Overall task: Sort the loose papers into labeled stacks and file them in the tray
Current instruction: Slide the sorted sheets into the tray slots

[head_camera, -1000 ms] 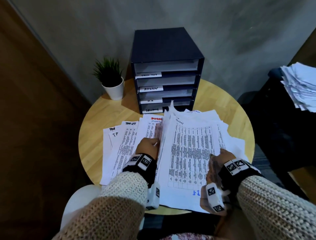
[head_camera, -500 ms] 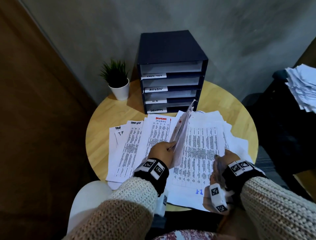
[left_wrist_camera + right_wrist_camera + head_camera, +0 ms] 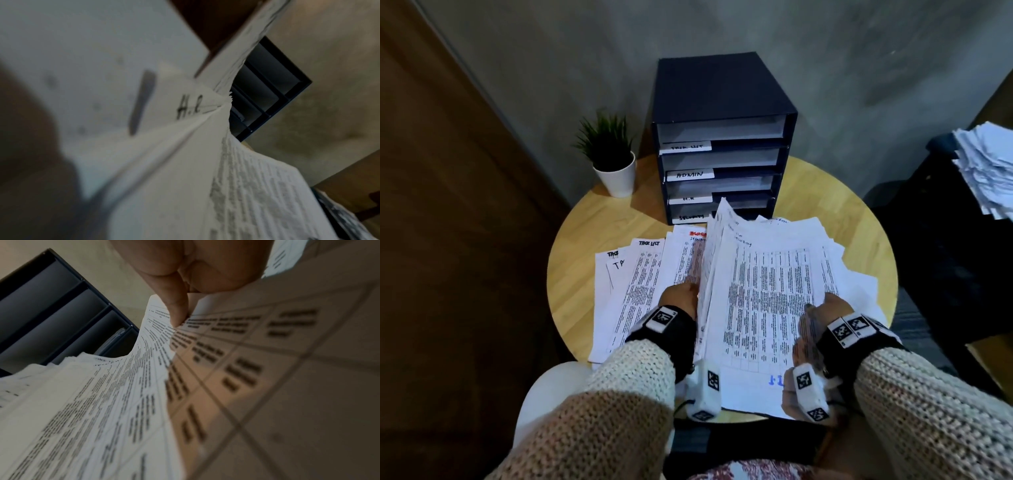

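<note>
A thick stack of printed sheets point(image 3: 767, 291) lies on the round wooden table point(image 3: 582, 274). My left hand point(image 3: 681, 296) grips its left edge, which stands tilted up. At the stack's right edge my right hand point(image 3: 825, 308) pinches sheets, its thumb point(image 3: 174, 305) pressed on the printed table of one sheet point(image 3: 226, 369). A sheet marked "H.R" point(image 3: 189, 107) shows close up in the left wrist view. Papers headed TASK LIST point(image 3: 640, 284) lie fanned to the left. Behind stands the dark blue filing tray point(image 3: 722, 89), its slots labeled TASK LIST, ADMIN, H.R and SECURITY.
A small potted plant point(image 3: 609, 154) sits left of the tray. More loose papers are piled point(image 3: 989, 164) on a dark seat at the far right. A white seat edge point(image 3: 544, 394) shows below the table. Grey walls close in behind.
Half a second ago my left hand held the sheets' left edge steeply upright; now they lean back lower over the stack. My right hand has stayed on the right edge.
</note>
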